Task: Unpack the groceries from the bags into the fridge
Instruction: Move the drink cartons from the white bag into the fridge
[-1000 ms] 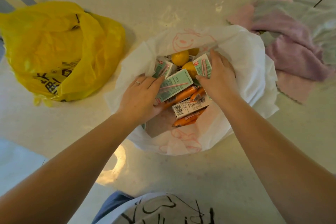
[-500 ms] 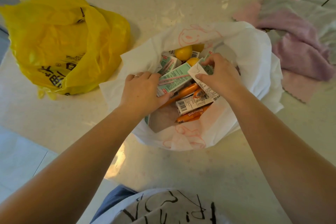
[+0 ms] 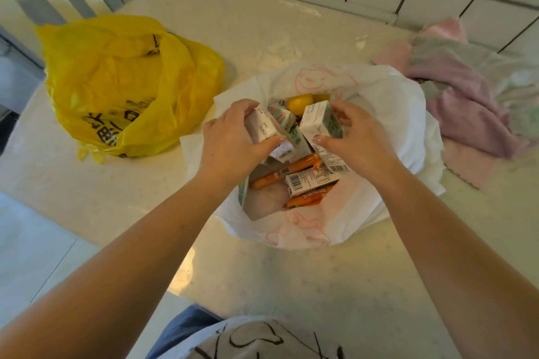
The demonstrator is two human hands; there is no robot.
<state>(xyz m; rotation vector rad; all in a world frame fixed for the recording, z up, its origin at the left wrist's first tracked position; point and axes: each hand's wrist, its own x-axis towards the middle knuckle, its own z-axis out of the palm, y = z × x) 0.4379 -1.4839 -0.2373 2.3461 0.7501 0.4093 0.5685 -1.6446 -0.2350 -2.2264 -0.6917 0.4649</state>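
Now both hands are over the open white bag (image 3: 408, 114) on the bench (image 3: 291, 285). One small carton (image 3: 259, 125) is gripped by the left hand (image 3: 230, 140), and another carton (image 3: 319, 121) by the right hand (image 3: 358, 140). More cartons, orange sausages (image 3: 288, 170) and a lemon (image 3: 299, 103) lie inside. To the left sits a yellow bag (image 3: 116, 81), well apart.

One carton (image 3: 261, 127) now gripped by the left hand (image 3: 230, 146), another carton (image 3: 320, 122) lifted by the right hand (image 3: 354, 140), both raised above the white bag (image 3: 393, 131) at frame centre
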